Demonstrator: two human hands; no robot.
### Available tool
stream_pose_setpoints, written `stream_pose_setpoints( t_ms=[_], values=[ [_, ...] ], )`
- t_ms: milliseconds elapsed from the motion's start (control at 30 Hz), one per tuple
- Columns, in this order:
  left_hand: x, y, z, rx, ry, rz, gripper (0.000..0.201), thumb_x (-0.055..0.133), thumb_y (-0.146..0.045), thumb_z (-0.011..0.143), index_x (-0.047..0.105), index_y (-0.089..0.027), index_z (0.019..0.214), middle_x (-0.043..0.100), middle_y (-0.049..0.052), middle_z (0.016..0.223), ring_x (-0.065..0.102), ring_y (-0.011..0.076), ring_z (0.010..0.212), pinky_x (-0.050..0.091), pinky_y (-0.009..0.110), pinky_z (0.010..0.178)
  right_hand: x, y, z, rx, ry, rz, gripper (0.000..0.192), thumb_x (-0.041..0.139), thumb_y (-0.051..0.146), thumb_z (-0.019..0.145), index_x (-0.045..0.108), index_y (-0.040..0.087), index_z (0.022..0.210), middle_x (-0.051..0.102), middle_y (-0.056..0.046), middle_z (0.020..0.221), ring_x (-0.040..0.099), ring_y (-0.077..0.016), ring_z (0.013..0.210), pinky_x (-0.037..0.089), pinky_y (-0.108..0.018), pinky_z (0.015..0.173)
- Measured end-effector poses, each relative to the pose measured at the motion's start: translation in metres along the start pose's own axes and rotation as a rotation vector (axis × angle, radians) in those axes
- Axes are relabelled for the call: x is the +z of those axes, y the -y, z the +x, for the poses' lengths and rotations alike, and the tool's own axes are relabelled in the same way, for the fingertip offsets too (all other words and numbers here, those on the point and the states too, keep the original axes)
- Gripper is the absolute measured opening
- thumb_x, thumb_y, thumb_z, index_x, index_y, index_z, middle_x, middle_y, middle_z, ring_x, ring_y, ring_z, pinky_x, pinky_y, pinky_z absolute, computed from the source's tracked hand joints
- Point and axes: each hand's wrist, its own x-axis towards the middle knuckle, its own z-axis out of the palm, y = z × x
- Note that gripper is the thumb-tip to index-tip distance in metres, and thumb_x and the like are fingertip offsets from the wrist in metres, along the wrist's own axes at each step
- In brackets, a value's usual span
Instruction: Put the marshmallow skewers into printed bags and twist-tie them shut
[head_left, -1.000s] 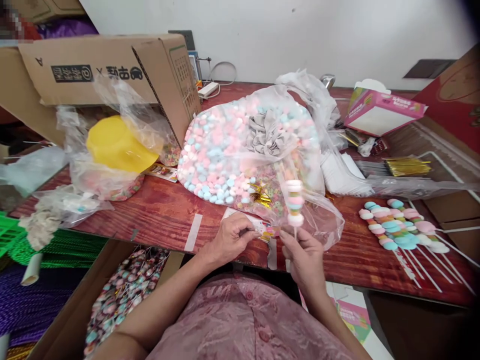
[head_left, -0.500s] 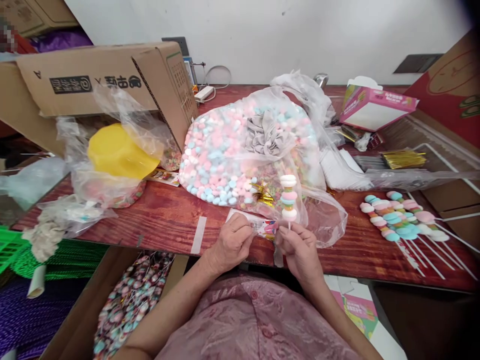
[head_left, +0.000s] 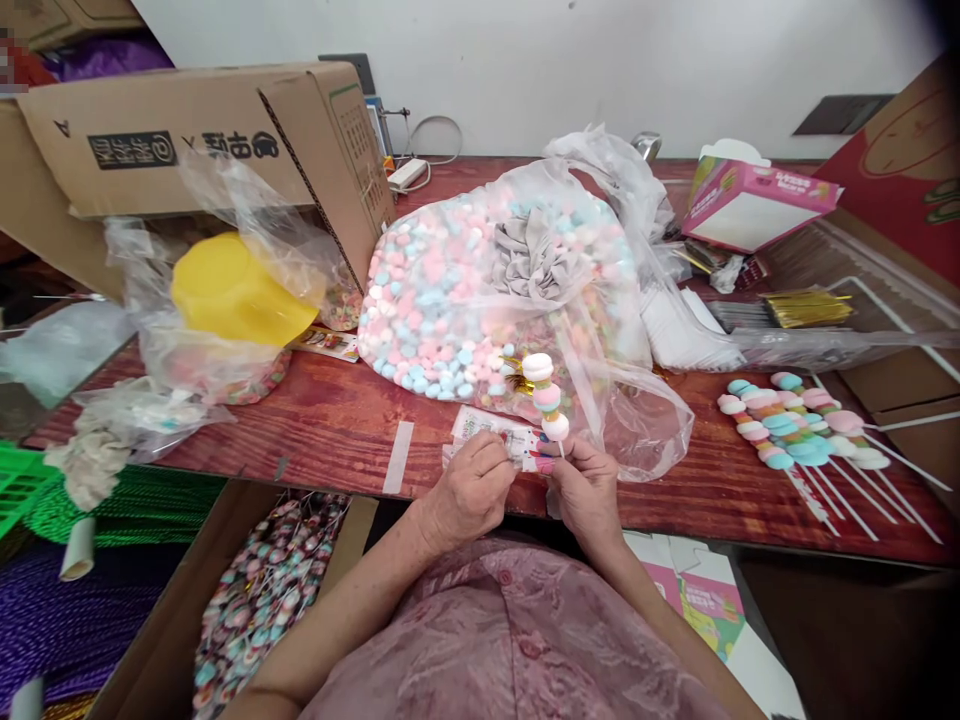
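Observation:
My left hand (head_left: 474,490) is closed, pinching a small printed plastic wrapper (head_left: 534,453) at the table's front edge. My right hand (head_left: 587,488) grips the thin stick of a marshmallow skewer (head_left: 547,397), its white, pink and blue-toned pieces standing upright and leaning slightly left. The fingers of that hand are also against the wrapper's right end. Just behind the skewer lie gold twist ties (head_left: 517,378). A large clear bag of pink, blue and white marshmallows (head_left: 427,300) fills the middle, with grey crumpled fabric (head_left: 532,262) on top.
Finished-looking marshmallow skewers (head_left: 802,425) lie at right, sticks forward. Behind them are gold ties (head_left: 810,308) and a pink box (head_left: 757,200). A cardboard box (head_left: 210,140) and yellow plastic piece (head_left: 240,295) stand left. Below the edge, a carton holds many wrapped skewers (head_left: 262,590).
My right hand and the skewer have shifted left toward my left hand, and the skewer now tilts left. The left hand keeps its pinch on the wrapper.

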Motion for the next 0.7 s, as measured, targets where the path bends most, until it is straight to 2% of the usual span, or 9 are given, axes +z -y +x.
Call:
stream_pose_setpoints(
  t_ms=[133, 200, 267, 333, 400, 500, 567, 700],
  values=[
    [-0.003, -0.002, 0.0, -0.072, 0.107, 0.025, 0.022, 0.046, -0.007, 0.091, 0.053, -0.017, 0.072, 0.055, 0.005, 0.074, 0.048, 0.0174, 0.076, 0.044, 0.03, 0.068, -0.004, 0.001, 0.002, 0.006, 0.012, -0.018, 0.006, 0.067, 0.021, 0.06, 0.062, 0.019, 0.061, 0.053, 0.006, 0.052, 0.04, -0.0084, 0.048, 0.034, -0.022, 0.048],
    [-0.009, -0.003, 0.002, -0.112, 0.186, 0.051, 0.013, 0.048, -0.013, 0.093, 0.06, -0.016, 0.089, 0.058, 0.007, 0.082, 0.05, 0.0183, 0.081, 0.045, 0.031, 0.07, -0.006, 0.006, 0.003, 0.01, 0.038, -0.054, 0.006, 0.068, 0.019, 0.059, 0.062, 0.019, 0.063, 0.056, 0.005, 0.054, 0.046, -0.0099, 0.051, 0.037, -0.022, 0.05],
    [-0.016, -0.006, 0.008, -0.083, 0.296, 0.074, 0.024, 0.048, -0.015, 0.092, 0.06, -0.018, 0.113, 0.059, 0.008, 0.094, 0.052, 0.0198, 0.087, 0.046, 0.032, 0.076, -0.006, 0.01, 0.003, 0.003, 0.079, -0.116, 0.008, 0.068, 0.017, 0.058, 0.062, 0.019, 0.064, 0.059, 0.004, 0.057, 0.05, -0.011, 0.054, 0.04, -0.022, 0.053],
    [-0.024, -0.008, 0.016, -0.015, 0.435, 0.093, 0.036, 0.047, -0.014, 0.091, 0.055, -0.021, 0.125, 0.06, 0.008, 0.099, 0.054, 0.0209, 0.09, 0.047, 0.034, 0.08, -0.005, 0.014, 0.003, -0.003, 0.144, -0.149, 0.011, 0.069, 0.018, 0.059, 0.062, 0.019, 0.067, 0.061, 0.003, 0.061, 0.053, -0.0118, 0.057, 0.042, -0.023, 0.055],
    [-0.03, -0.008, 0.024, 0.027, 0.56, 0.11, 0.037, 0.046, -0.012, 0.089, 0.055, -0.019, 0.124, 0.062, 0.007, 0.099, 0.056, 0.0213, 0.09, 0.047, 0.035, 0.082, -0.005, 0.018, 0.002, 0.009, 0.217, -0.141, 0.015, 0.07, 0.021, 0.061, 0.062, 0.02, 0.073, 0.063, 0.003, 0.064, 0.055, -0.012, 0.058, 0.042, -0.023, 0.055],
    [-0.035, -0.005, 0.034, 0.048, 0.694, 0.122, 0.038, 0.046, -0.01, 0.086, 0.055, -0.019, 0.122, 0.063, 0.007, 0.1, 0.058, 0.0214, 0.088, 0.047, 0.034, 0.079, -0.008, 0.025, 0.001, 0.059, 0.308, -0.156, 0.023, 0.07, 0.024, 0.068, 0.061, 0.021, 0.089, 0.06, 0.005, 0.061, 0.046, -0.0088, 0.048, 0.035, -0.021, 0.047],
    [-0.034, -0.003, 0.036, 0.071, 0.759, 0.118, 0.041, 0.048, -0.01, 0.083, 0.054, -0.021, 0.123, 0.063, 0.007, 0.101, 0.059, 0.0212, 0.086, 0.047, 0.033, 0.075, -0.011, 0.029, 0.001, 0.104, 0.371, -0.157, 0.028, 0.068, 0.026, 0.073, 0.058, 0.022, 0.098, 0.058, 0.007, 0.059, 0.041, -0.0075, 0.043, 0.031, -0.021, 0.044],
    [-0.029, -0.003, 0.035, 0.109, 0.821, 0.132, 0.035, 0.05, -0.012, 0.083, 0.054, -0.019, 0.117, 0.063, 0.005, 0.088, 0.059, 0.0205, 0.075, 0.045, 0.031, 0.065, -0.014, 0.034, 0.003, 0.168, 0.451, -0.098, 0.028, 0.065, 0.027, 0.076, 0.055, 0.023, 0.102, 0.053, 0.01, 0.057, 0.04, -0.0069, 0.039, 0.031, -0.021, 0.042]
  ],
)
